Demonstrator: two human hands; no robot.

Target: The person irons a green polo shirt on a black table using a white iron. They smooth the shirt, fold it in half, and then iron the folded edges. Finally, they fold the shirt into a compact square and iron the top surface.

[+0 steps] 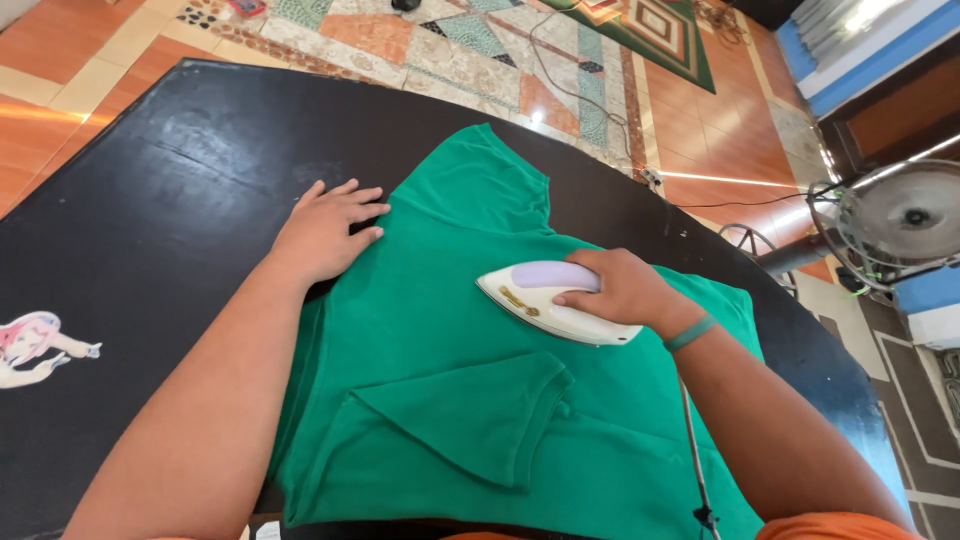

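A green T-shirt (450, 350) lies spread across the black counter (150, 200), one sleeve folded in toward 6 o'clock. The right hand (625, 290) has its grip clenched around the lilac handle of a white iron (550, 300) resting on the shirt's middle, its tip pointing to 10 o'clock. The left hand (325, 230), flat and released, presses the cloth's edge at 10 o'clock; the fabric looks soft, light and prone to creasing, while the iron looks rigid and hefty, best held by its handle.
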